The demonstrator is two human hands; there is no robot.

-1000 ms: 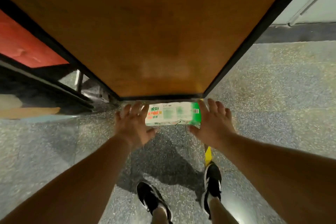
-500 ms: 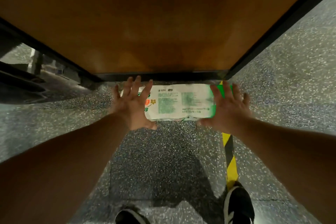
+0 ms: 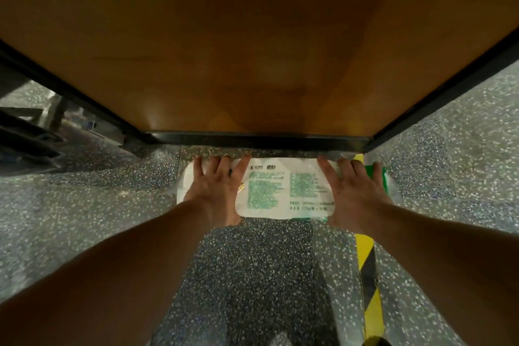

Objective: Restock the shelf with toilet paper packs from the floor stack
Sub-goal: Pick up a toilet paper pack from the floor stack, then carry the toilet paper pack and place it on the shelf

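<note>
A toilet paper pack (image 3: 283, 191), white with green print and a green right end, lies just below the front edge of the shelf board (image 3: 252, 50), a wide orange-brown panel with a black rim. My left hand (image 3: 213, 188) lies on the pack's left part, fingers spread and straight, thumb at the near edge. On its right part my right hand (image 3: 354, 194) lies the same way. The pack's far edge is hidden under the black rim. No floor stack is in view.
Speckled grey floor (image 3: 252, 275) lies beneath my arms. A yellow-and-black tape strip (image 3: 368, 275) runs along the floor at the right. Dark metal framing (image 3: 28, 135) sits low at the left beside the shelf.
My hands went from flanking the pack's ends to lying on its top face. The pack and hands look larger and closer, and my feet have dropped out of view.
</note>
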